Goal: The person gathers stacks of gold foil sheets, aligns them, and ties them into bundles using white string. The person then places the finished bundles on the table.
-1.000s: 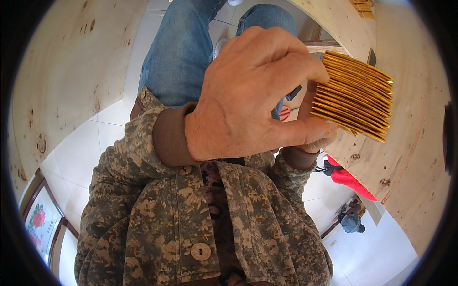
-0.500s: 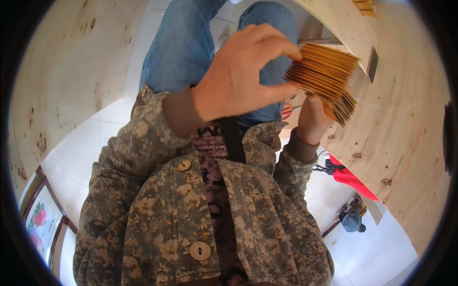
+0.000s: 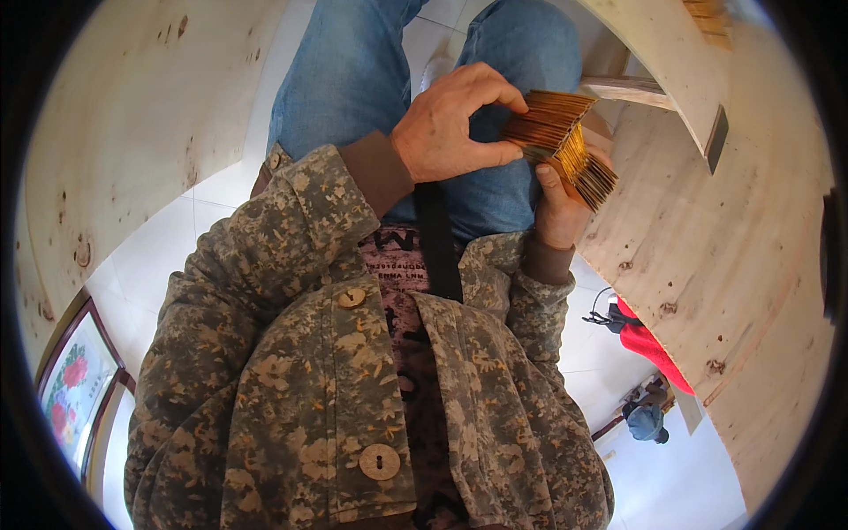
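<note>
A thick stack of thin golden-brown strips or sheets [image 3: 549,122] is held up over my lap, its edges fanned like pleats. My left hand [image 3: 459,124] pinches its left end, fingertips on top and thumb below. Underneath and to the right, my right hand [image 3: 563,210] grips the lower part, thumb pressed against it. Between the upper and lower layers a bright gold inner face shows. Part of the right hand's fingers is hidden behind the stack.
A pale wooden board [image 3: 671,265] spans the right side, and another wooden panel [image 3: 132,106] stands at the left. More golden strips [image 3: 709,19] lie at the far right top. A red cloth item [image 3: 652,349] hangs by the board's edge. Another person [image 3: 647,422] is at lower right.
Both hands and the stack have moved slightly left. The stack has turned and parted, baring its bright gold inner face. Red-handled scissors seen before are hidden now.
</note>
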Demonstrator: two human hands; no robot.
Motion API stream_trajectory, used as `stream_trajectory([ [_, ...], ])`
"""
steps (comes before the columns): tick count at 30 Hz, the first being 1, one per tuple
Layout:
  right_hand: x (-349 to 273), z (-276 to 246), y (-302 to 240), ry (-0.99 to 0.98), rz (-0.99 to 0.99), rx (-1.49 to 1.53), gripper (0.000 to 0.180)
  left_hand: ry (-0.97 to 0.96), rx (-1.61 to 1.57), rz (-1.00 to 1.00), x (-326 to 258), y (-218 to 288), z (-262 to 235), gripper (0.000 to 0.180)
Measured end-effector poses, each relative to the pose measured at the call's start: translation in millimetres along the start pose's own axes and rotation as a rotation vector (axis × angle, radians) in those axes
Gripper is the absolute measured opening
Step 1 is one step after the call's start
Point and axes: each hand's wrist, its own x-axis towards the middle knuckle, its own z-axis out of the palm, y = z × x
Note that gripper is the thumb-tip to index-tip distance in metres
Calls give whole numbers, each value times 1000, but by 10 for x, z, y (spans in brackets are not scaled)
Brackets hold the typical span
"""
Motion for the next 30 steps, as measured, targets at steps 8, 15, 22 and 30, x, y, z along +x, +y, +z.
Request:
stream_trajectory([
  [8,1,32,7,12,-55,-59,55,23,14,7,-27,-35,62,38],
  [15,21,86,6,26,-116,-81,54,62,31,4,-73,-31,89,37],
  [22,17,90,-10,22,-140,-89,55,61,100,36,-71,-30,71,35],
  [30,12,103,-31,18,-105,-79,56,62,103,41,-82,-29,62,37],
])
